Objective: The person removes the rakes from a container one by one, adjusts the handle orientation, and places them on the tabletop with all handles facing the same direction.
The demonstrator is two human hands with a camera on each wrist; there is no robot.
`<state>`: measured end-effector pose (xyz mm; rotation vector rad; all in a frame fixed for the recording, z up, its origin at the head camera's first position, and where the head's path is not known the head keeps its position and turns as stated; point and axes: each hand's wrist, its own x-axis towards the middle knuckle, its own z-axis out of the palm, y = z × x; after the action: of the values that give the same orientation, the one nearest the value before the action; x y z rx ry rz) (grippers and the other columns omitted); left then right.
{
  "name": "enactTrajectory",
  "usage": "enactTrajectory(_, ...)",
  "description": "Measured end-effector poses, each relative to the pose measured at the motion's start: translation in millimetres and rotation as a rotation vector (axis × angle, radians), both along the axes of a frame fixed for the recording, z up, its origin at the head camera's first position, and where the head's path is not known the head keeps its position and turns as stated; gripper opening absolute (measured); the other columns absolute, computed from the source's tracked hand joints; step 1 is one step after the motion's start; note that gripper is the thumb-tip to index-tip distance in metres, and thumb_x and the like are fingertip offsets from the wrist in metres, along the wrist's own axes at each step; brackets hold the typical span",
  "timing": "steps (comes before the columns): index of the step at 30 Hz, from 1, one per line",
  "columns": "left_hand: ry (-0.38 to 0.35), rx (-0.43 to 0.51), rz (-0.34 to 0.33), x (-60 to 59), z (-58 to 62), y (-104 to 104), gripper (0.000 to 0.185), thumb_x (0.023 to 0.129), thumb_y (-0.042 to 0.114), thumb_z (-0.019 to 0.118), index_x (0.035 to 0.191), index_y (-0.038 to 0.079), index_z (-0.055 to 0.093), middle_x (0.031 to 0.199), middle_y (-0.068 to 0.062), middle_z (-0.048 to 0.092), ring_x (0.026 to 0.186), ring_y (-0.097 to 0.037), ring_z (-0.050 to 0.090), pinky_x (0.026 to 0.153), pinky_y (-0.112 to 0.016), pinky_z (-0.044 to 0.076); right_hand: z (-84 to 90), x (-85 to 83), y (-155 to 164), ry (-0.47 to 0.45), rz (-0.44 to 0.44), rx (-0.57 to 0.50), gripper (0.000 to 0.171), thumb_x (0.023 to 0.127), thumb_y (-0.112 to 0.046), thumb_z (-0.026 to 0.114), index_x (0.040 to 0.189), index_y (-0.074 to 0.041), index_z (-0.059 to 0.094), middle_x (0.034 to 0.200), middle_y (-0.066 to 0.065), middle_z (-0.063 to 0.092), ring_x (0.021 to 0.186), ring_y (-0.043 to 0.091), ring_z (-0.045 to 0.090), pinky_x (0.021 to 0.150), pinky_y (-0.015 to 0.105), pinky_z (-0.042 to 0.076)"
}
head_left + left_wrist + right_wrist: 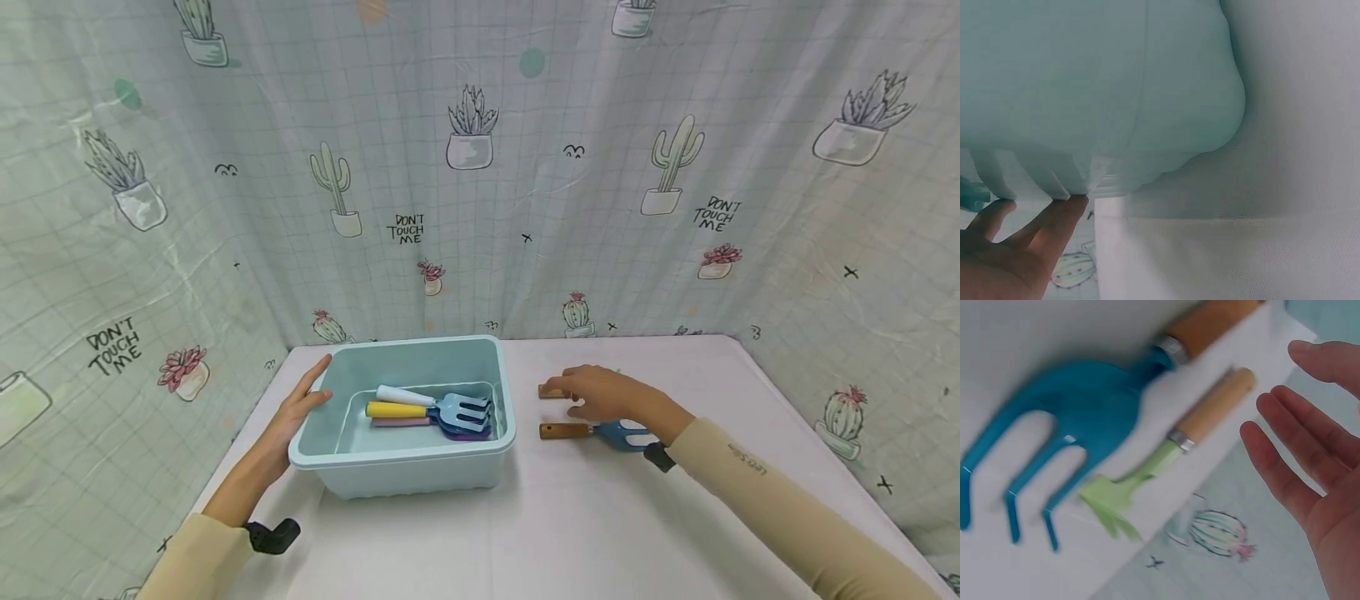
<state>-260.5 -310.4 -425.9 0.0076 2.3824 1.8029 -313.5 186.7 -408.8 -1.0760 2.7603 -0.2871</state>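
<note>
Your left hand lay flat against the bin's left wall, fingers straight, gripping nothing. Your right hand hovered open over 2 wooden-handled tools on the table — the blue fork nearer you, the green rake beyond. To do it well, I'd close on the rake's handle, not its tines. Only the right wrist view showed the rake whole — the head view hid most of it under your hand.
</note>
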Motion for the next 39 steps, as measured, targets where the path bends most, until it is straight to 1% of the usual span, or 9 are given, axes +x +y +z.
enactTrajectory(2, -0.004, -0.006, 0.003, 0.2, 0.6, 0, 0.070, 0.110, 0.029, 0.038, 0.166, 0.040, -0.002, 0.176, -0.002, -0.014, 0.161, -0.047, 0.001, 0.121, -0.071, 0.020, 10.0, -1.5, -3, 0.012, -0.015, 0.000, 0.047, 0.094, -0.014, 0.075, 0.139, -0.022, 0.064, 0.114, 0.007, 0.071, 0.099, 0.021, 0.066, 0.082, 0.033, 0.060)
enactTrajectory(5, -0.005, -0.011, 0.006, 1.3, 1.5, -1, 0.069, 0.110, 0.030, 0.038, 0.166, 0.041, -0.002, 0.176, -0.002, -0.014, 0.160, -0.047, 0.001, 0.121, -0.071, 0.020, 26.1, -4.9, -8, 0.037, -0.022, -0.016, 0.045, 0.095, -0.015, 0.073, 0.138, -0.024, 0.064, 0.114, 0.005, 0.071, 0.101, 0.022, 0.067, 0.080, 0.031, 0.060)
enactTrajectory(11, 0.008, -0.005, 0.007, 2.3, 2.8, -3, 0.069, 0.110, 0.030, 0.037, 0.166, 0.040, -0.001, 0.176, -0.004, -0.012, 0.160, -0.048, 0.003, 0.120, -0.071, 0.021, 57.5, -11.2, -23, 0.104, 0.005, -0.067, 0.047, 0.095, -0.012, 0.073, 0.140, -0.021, 0.063, 0.115, 0.004, 0.071, 0.104, 0.025, 0.069, 0.083, 0.031, 0.061)
enactTrajectory(15, 0.006, -0.016, 0.013, 2.9, 3.7, -4, 0.068, 0.110, 0.031, 0.037, 0.166, 0.040, -0.001, 0.176, -0.004, -0.012, 0.160, -0.048, 0.002, 0.121, -0.070, 0.020, 74.2, -14.7, -43, 0.132, 0.044, -0.091, 0.047, 0.096, -0.011, 0.072, 0.141, -0.019, 0.063, 0.116, 0.006, 0.070, 0.104, 0.026, 0.069, 0.085, 0.033, 0.061)
enactTrajectory(21, -0.008, -0.006, 0.012, 2.1, 3.0, -4, 0.069, 0.110, 0.029, 0.037, 0.166, 0.040, -0.002, 0.176, -0.002, -0.014, 0.161, -0.047, 0.002, 0.121, -0.070, 0.021, 97.8, -12.5, -83, 0.137, 0.105, -0.107, 0.044, 0.099, -0.014, 0.068, 0.141, -0.021, 0.062, 0.119, 0.008, 0.070, 0.107, 0.026, 0.069, 0.083, 0.033, 0.061)
enactTrajectory(25, -0.009, -0.011, 0.015, 0.9, 2.4, -3, 0.070, 0.110, 0.028, 0.037, 0.166, 0.041, -0.003, 0.176, -0.002, -0.013, 0.161, -0.046, 0.003, 0.121, -0.069, 0.022, 105.8, -12.3, -110, 0.131, 0.150, -0.099, 0.043, 0.099, -0.018, 0.066, 0.142, -0.024, 0.061, 0.118, 0.005, 0.070, 0.107, 0.022, 0.070, 0.085, 0.033, 0.060)
enactTrajectory(32, -0.005, 0.009, 0.006, 0.1, 2.2, 1, 0.070, 0.110, 0.025, 0.037, 0.166, 0.041, -0.002, 0.176, -0.001, -0.012, 0.161, -0.045, 0.004, 0.121, -0.068, 0.023, 110.2, -19.3, -154, 0.097, 0.204, -0.077, 0.046, 0.099, -0.018, 0.069, 0.143, -0.023, 0.059, 0.116, 0.004, 0.072, 0.106, 0.017, 0.072, 0.089, 0.032, 0.059)
enactTrajectory(36, -0.005, 0.010, 0.011, 1.6, 2.7, 2, 0.069, 0.110, 0.026, 0.037, 0.166, 0.040, -0.002, 0.176, -0.001, -0.012, 0.161, -0.044, 0.003, 0.122, -0.068, 0.022, 107.5, -23.0, -175, 0.041, 0.200, -0.060, 0.047, 0.099, -0.020, 0.068, 0.145, -0.025, 0.057, 0.118, 0.003, 0.073, 0.107, 0.015, 0.072, 0.091, 0.029, 0.058)
enactTrajectory(39, 0.001, 0.008, 0.017, 1.0, 2.7, 3, 0.069, 0.110, 0.026, 0.037, 0.166, 0.040, 0.000, 0.176, -0.001, -0.011, 0.161, -0.044, 0.003, 0.122, -0.068, 0.022, 100.8, -26.1, -188, -0.003, 0.196, -0.076, 0.047, 0.099, -0.021, 0.069, 0.145, -0.026, 0.057, 0.121, 0.004, 0.073, 0.108, 0.015, 0.071, 0.091, 0.029, 0.058)
